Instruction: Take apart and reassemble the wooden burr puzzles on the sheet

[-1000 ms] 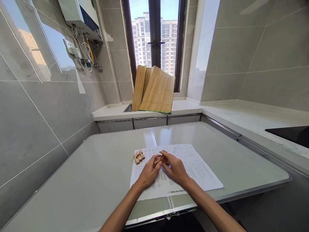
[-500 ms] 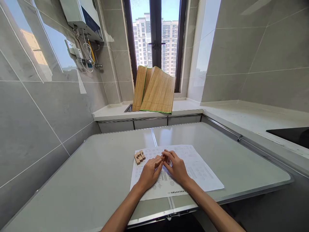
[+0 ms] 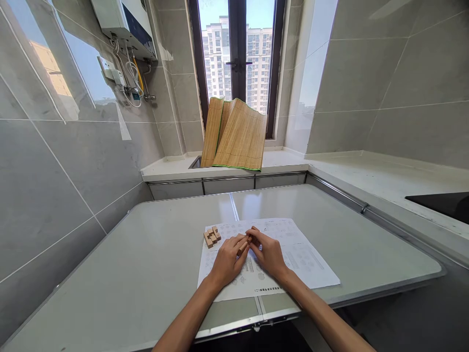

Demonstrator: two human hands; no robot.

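Both hands meet over a printed paper sheet (image 3: 304, 264) on the folding table. My left hand (image 3: 227, 256) has its fingers curled round a small wooden block piece (image 3: 242, 248), partly hidden by the fingers. Against it, my right hand (image 3: 266, 250) pinches a wooden piece (image 3: 253, 229) whose end shows above the fingertips. Whether the two are joined I cannot tell. Left of the hands, several notched wooden puzzle pieces (image 3: 211, 237) lie in a cluster on the sheet's upper left corner.
The pale table (image 3: 146, 274) has a metal seam down its middle. Behind it, a folded bamboo mat (image 3: 240, 137) leans on the counter (image 3: 172, 170) before the window. A white counter with a black panel (image 3: 443, 203) runs along the right. A water heater (image 3: 126, 29) hangs upper left.
My fingers have shifted slightly round the wooden pieces, and the piece in my left hand now shows lower, turned between the fingers. The cluster and the sheet stay put.
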